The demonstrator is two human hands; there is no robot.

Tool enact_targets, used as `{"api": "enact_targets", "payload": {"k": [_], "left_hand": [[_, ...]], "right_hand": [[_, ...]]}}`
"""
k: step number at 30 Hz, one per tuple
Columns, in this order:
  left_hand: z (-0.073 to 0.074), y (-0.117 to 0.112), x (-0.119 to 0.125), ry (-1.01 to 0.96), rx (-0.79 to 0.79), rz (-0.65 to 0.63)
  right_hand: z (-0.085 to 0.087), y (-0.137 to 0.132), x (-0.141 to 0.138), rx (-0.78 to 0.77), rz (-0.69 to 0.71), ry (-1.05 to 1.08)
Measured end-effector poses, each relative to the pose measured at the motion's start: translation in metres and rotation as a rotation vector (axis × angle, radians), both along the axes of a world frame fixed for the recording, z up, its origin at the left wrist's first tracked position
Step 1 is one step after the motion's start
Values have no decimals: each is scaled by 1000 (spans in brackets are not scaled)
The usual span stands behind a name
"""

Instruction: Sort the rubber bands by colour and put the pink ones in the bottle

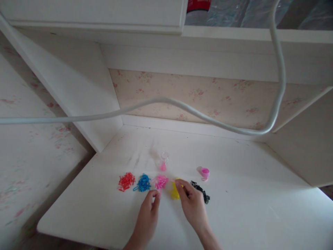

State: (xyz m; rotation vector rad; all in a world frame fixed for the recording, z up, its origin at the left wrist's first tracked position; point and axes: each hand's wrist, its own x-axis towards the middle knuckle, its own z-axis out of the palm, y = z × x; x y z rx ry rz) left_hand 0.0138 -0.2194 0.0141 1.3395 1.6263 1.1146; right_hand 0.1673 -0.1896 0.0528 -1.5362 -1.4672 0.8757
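Small piles of coloured rubber bands lie in a row on the white desk (247, 194): red (126, 181), blue (143, 183), pink (160, 181), yellow (174, 191) and black (201, 191). My left hand (147, 218) pinches at the near edge of the pink pile, fingertips together on a pink band. The fingers of my right hand (191, 205) curl down onto the yellow pile, covering part of it. A small clear bottle (163, 161) with pink content stands behind the pink pile. A pink cap (205, 173) lies to its right.
A thick white cable (166, 101) hangs across the view in front of the floral back wall. White side panels close in the desk on the left (85, 100) and right (307, 149). A shelf above holds a bottle with a red label (197, 10).
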Motion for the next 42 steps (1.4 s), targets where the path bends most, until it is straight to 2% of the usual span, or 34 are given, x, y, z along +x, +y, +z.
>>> {"api": "enact_targets", "payload": {"k": [5, 8, 12, 20, 35, 39, 42], "left_hand": [[-7, -12, 2, 10, -56, -130], [-6, -10, -2, -26, -92, -124], [-7, -8, -6, -80, -113, -154], [-10, -12, -9, -141, -180, -212], [-8, -8, -13, -176, -177, -216], [-9, -9, -12, -176, -189, -202], [-6, -8, -12, -205, -224, -180]], "right_hand": [[37, 43, -6, 153, -22, -166], [46, 63, -13, 219, 4, -260], [43, 75, -18, 236, 13, -342], [38, 79, -25, 214, -9, -422], [39, 82, -32, 158, -28, -413], [43, 75, -27, 159, -48, -367], [34, 57, -22, 136, -70, -283]]}}
